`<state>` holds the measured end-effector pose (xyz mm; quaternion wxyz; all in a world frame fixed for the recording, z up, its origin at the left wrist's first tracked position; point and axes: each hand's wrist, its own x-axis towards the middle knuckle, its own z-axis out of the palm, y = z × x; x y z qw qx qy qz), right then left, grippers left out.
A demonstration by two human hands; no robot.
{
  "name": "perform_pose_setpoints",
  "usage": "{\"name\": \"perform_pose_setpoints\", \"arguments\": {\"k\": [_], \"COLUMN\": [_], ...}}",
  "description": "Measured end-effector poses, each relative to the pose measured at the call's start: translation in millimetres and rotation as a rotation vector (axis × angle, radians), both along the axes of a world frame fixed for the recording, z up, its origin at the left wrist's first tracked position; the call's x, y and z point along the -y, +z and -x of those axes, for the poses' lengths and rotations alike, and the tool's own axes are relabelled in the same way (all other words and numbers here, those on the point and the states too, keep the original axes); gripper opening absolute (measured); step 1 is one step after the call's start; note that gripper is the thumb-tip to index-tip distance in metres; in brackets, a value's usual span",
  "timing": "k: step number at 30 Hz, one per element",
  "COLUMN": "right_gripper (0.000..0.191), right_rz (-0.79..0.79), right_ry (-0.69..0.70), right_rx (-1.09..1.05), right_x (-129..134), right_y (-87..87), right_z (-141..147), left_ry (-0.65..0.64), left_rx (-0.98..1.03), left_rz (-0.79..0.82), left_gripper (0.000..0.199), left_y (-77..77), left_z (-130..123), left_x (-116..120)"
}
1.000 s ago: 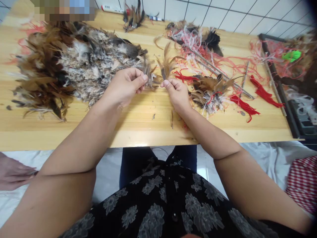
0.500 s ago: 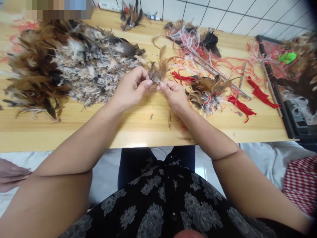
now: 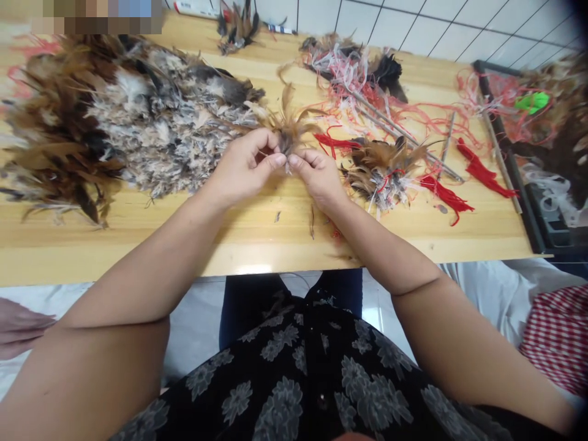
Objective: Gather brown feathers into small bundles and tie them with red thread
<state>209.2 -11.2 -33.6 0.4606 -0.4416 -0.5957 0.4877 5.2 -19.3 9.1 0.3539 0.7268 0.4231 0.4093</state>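
Observation:
Both hands meet over the wooden table around a small bunch of brown feathers (image 3: 290, 125). My left hand (image 3: 250, 162) pinches its lower end between thumb and forefinger. From the other side my right hand (image 3: 316, 171) pinches the same end, its fingertips close to the left ones. The feather tips fan upward and the pale quill ends point down toward me. Left of my hands lies a large pile of brown, black and grey-white feathers (image 3: 156, 122). A smaller feather bundle (image 3: 383, 168) with red and white strands lies just right of my right hand.
Red yarn tassels (image 3: 484, 168) and thin sticks (image 3: 395, 128) lie at the right. Behind them is a tangle of pink and white strands (image 3: 344, 70). A dark-framed tray (image 3: 505, 153) of feathers stands at the far right. Tiled wall (image 3: 413, 24) borders the table's back.
The feather bunch has turned more upright, with its tips spread above my fingers. My two hands have drawn slightly closer together at the quill ends. The view has shifted a little.

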Motion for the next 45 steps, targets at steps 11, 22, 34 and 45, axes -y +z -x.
{"name": "perform_pose_setpoints", "arguments": {"k": [11,22,34,45], "right_gripper": [0.034,0.052,0.063,0.056], "right_rz": [-0.238,-0.191,-0.125,-0.114], "right_ry": [-0.074,-0.04,0.08,0.065], "right_rx": [0.243,0.234,0.129,0.147], "right_x": [-12.7,-12.4,-7.4,-10.1], "right_y": [-14.0,-9.4,-2.2,2.5], "right_z": [-11.6,-4.9,-2.8,0.1], "left_ry": [-0.055,0.02,0.037,0.084], "left_rx": [0.296,0.261,0.232,0.219], "left_rz": [0.258,0.222,0.17,0.216], "left_gripper": [0.051,0.051,0.061,0.062], "left_y": [-16.9,-15.2,-10.6,-5.8], "left_z": [-13.5,-8.7,-10.7,-10.0], "left_x": [-3.0,-2.3,-5.2,-0.6]}}
